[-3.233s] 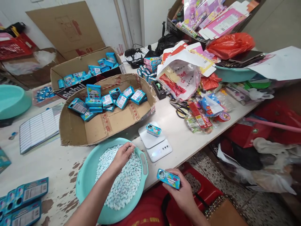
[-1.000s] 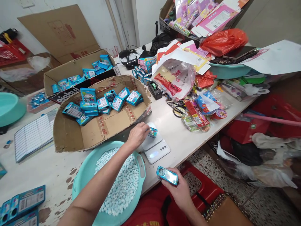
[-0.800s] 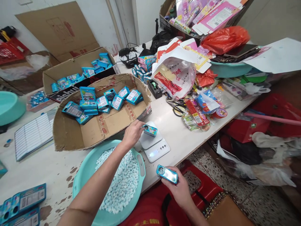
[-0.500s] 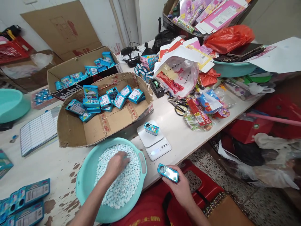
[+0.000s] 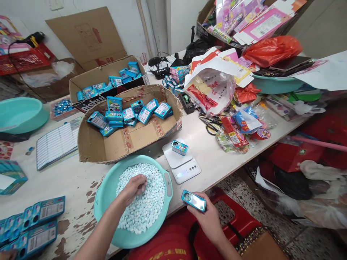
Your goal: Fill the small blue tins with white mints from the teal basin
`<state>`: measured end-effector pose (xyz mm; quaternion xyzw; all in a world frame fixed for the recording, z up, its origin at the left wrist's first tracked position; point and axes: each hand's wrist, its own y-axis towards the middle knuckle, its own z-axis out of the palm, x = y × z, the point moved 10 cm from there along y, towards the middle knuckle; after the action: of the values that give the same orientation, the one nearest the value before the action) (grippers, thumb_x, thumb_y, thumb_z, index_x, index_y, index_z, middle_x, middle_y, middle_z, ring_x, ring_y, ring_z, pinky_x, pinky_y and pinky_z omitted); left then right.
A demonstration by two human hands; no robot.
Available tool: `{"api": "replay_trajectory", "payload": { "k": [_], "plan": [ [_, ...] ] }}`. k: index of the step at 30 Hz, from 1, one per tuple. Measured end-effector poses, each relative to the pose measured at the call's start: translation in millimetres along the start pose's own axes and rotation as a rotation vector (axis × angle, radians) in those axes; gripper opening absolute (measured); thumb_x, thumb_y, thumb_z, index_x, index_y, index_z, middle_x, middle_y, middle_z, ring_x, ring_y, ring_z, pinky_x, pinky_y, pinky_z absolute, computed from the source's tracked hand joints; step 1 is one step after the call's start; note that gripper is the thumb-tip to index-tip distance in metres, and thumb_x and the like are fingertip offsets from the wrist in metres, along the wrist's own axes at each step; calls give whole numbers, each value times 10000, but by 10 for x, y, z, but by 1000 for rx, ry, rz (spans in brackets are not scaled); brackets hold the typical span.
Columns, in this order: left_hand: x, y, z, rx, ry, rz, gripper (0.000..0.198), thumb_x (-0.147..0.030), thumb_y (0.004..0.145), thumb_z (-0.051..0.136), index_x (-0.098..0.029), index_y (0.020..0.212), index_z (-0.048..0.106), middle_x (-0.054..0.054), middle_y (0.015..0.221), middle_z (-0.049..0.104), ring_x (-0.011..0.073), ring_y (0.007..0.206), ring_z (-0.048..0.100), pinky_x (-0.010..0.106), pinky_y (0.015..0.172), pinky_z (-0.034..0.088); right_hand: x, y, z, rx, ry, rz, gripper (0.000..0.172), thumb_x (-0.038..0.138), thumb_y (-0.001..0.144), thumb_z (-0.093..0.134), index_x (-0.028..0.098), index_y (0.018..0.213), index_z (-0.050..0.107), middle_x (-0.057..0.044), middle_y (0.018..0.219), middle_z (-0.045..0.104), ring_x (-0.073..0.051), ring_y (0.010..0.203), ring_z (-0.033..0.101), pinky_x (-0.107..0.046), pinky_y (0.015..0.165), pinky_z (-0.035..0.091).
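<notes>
Compared with a second ago, the left hand [image 5: 135, 186] is no longer touching the scale's tin; it is now poising over the round turquoise plastic basin [image 5: 107, 193]. Its fingers are curling close together, and I cannot tell whether they are holding any pale blue, pebble-shaped pieces [image 5: 151, 202]. The basin's raised wall is presumably keeping these from scattering.

The right hand [image 5: 207, 213] is gripping a small blue rectangular tin [image 5: 193, 200] by its far end, just beyond the counter [image 5: 206, 151] edge, leaving the round opening or window facing up and unobstructed, probably for access. A matching blue tin [image 5: 179, 147] is resting on the flat white digital scale [image 5: 187, 174], display uncovered.

A worn brown cardboard box [image 5: 116, 144] is crowding the basin from behind; scissors with dark handles [image 5: 211, 126] and crumpled wrappers [image 5: 233, 133] are cluttering the right. Another person's hand [image 5: 9, 254] is showing at lower left.
</notes>
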<state>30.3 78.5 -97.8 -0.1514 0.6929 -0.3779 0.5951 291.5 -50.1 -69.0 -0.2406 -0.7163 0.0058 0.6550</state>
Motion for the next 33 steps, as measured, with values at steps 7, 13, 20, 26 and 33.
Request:
{"api": "replay_trajectory", "payload": {
  "k": [7, 13, 20, 26, 33],
  "plan": [
    [-1296, 297, 644, 33, 867, 420, 159, -286, 813, 457, -178, 725, 534, 8, 729, 549, 142, 683, 507, 246, 613, 387, -91, 42, -65, -25, 7, -4, 324, 354, 676, 742, 185, 928, 629, -52, 861, 694, -215, 764, 648, -296, 703, 531],
    [-1883, 659, 1232, -52, 1239, 606, 190, -106, 788, 448, -171, 875, 604, 58, 915, 602, 176, 841, 567, 265, 736, 420, -88, 72, -161, -61, 33, -14, 312, 348, 679, 739, 186, 921, 628, -54, 843, 700, -219, 742, 657, -301, 688, 535],
    [-1861, 744, 1464, -36, 1496, 695, 251, -61, 779, 431, -168, 930, 600, 77, 926, 579, 193, 796, 569, 285, 656, 396, -139, 105, -281, -110, 43, 2, 305, 338, 666, 746, 193, 906, 626, -42, 823, 695, -209, 728, 650, -291, 675, 540],
    [-2007, 674, 1379, -52, 1257, 777, 205, -90, 783, 451, -182, 892, 598, 57, 922, 590, 178, 818, 564, 271, 694, 409, -158, 123, -261, -95, 37, 4, 309, 345, 679, 738, 191, 919, 617, -48, 835, 695, -212, 742, 655, -298, 693, 538],
    [-1696, 364, 822, -171, 898, 757, 128, -222, 830, 466, -199, 791, 586, 1, 781, 629, 145, 741, 560, 240, 680, 393, -75, 102, -163, -65, 30, -23, 303, 331, 678, 739, 188, 916, 619, -51, 833, 693, -215, 736, 653, -302, 688, 537]
  ]
}}
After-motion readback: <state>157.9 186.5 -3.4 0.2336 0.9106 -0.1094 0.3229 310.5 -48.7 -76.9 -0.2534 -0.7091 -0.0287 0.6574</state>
